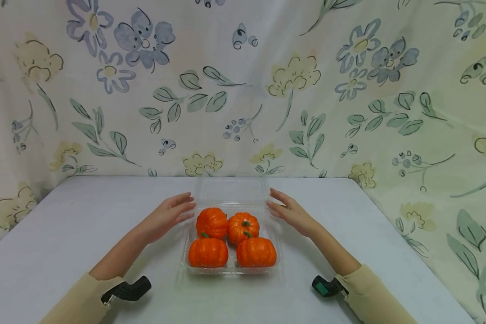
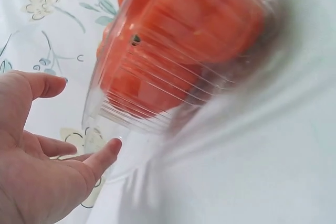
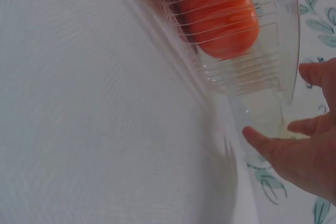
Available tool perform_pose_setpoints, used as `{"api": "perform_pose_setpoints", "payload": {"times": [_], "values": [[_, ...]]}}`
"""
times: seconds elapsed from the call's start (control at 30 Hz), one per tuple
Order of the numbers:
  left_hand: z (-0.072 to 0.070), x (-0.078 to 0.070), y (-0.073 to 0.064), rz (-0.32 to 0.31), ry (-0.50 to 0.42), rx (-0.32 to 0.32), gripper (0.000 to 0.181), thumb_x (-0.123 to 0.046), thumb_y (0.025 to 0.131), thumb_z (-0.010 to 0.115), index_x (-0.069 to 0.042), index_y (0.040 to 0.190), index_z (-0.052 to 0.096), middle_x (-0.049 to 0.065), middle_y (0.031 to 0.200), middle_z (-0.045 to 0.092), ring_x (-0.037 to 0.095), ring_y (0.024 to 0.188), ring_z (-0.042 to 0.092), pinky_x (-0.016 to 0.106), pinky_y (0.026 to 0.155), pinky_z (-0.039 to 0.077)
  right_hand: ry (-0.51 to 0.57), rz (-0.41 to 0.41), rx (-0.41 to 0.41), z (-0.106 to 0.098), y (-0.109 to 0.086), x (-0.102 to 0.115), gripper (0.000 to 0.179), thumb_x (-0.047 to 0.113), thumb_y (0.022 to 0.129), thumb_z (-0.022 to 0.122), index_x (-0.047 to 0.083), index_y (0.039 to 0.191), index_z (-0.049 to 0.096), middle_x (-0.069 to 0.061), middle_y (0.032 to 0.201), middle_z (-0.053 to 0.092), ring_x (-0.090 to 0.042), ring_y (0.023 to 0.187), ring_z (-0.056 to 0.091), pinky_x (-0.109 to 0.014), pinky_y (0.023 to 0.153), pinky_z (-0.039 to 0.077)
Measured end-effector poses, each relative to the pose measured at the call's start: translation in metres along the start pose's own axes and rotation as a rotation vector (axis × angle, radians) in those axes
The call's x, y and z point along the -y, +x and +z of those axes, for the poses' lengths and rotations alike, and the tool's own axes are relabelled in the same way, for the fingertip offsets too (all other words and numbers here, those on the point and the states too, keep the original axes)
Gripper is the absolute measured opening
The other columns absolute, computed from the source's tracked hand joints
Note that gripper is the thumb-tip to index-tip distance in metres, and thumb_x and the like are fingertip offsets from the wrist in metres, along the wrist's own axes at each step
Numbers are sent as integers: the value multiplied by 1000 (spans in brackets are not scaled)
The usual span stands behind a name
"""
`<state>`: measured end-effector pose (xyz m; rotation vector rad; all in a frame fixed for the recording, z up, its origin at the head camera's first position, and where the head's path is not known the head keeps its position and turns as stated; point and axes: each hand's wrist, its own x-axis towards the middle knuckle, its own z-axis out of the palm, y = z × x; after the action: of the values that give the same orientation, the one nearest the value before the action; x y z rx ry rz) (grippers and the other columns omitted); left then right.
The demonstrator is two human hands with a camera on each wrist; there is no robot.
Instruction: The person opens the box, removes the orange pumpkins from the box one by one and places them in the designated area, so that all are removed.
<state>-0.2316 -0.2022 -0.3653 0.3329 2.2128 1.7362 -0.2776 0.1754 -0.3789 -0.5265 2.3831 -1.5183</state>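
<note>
A clear plastic clamshell container [image 1: 231,271] sits on the table with its lid [image 1: 231,190] folded back, away from me. Inside are several small orange pumpkins with green stems: a back left pumpkin [image 1: 211,223], a back right pumpkin [image 1: 243,227], a front left pumpkin [image 1: 208,253] and a front right pumpkin [image 1: 256,252]. My left hand [image 1: 168,216] is beside the container's far left corner, fingers extended and spread. On the opposite side, my right hand [image 1: 292,215] reaches toward the lid's right edge with fingers apart. Whether fingertips touch the plastic, I cannot tell. Neither hand holds anything.
A white table [image 1: 117,202] carries the container. Behind and to the right hangs a floral curtain [image 1: 243,103]. Dark devices are strapped at the left cuff [image 1: 125,290] and the right cuff [image 1: 328,286].
</note>
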Motion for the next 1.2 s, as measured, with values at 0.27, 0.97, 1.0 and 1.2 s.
{"api": "perform_pose_setpoints", "payload": {"times": [0.27,0.97,1.0,1.2], "values": [[4,11,-21,31,-24,-28,73,-23,112,51,5,166,12,32,168,23,48,151,37,42,112,48,-126,15,-44,4,-7,13,70,29,110,56,1,166,25,-28,170,24,-48,151,39,-59,114,44],[22,20,-48,-2,-92,-52,73,-24,108,60,-2,167,22,25,168,32,44,153,36,34,107,54,-231,-176,-88,15,-40,32,58,18,107,62,-5,156,42,-32,158,44,-50,142,49,-58,112,47],[22,21,-49,-8,-98,-56,73,-24,108,60,-3,167,22,24,168,33,44,154,35,34,107,54,-237,-187,-95,15,-42,33,57,17,107,62,-6,155,43,-32,157,45,-50,142,50,-58,112,46],[23,23,-53,-2,-128,-48,74,-24,108,60,-7,168,20,25,169,30,44,151,41,36,107,55,-243,-244,-109,16,-46,36,55,14,105,64,-5,153,47,-31,155,49,-51,139,51,-59,112,46]]}}
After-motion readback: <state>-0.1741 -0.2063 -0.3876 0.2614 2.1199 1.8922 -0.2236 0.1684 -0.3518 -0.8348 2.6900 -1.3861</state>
